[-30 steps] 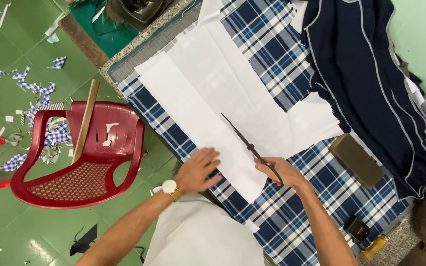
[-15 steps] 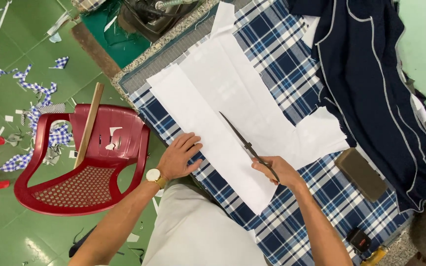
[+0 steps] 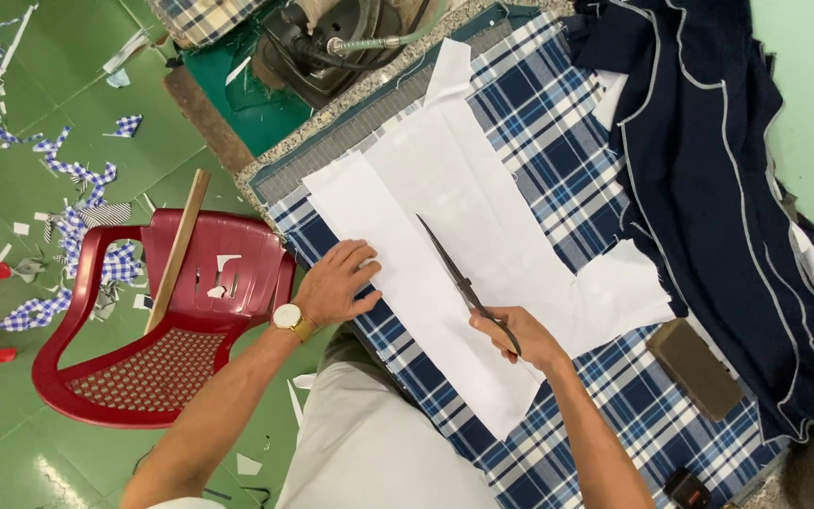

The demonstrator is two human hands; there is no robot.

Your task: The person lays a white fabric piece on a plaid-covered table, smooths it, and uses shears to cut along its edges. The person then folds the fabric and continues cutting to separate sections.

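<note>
Red plastic chair (image 3: 157,320) sits at far left on the green floor, one wooden stick (image 3: 177,247) leaning across it, checked fabric scraps (image 3: 68,236) scattered beyond, too many to count. Left hand (image 3: 336,283) lies flat, fingers spread, pressing the white paper pattern (image 3: 445,245) near its edge, a wristwatch (image 3: 286,318) on its wrist. Right hand (image 3: 520,337) is closed round the scissors (image 3: 463,283), handles hidden in the palm, blades lying over the paper. Blue plaid cloth (image 3: 558,132) covers the counter. One brown block (image 3: 696,366) rests right of that; navy garments (image 3: 708,170) are heaped at far right, cut off by the frame.
</note>
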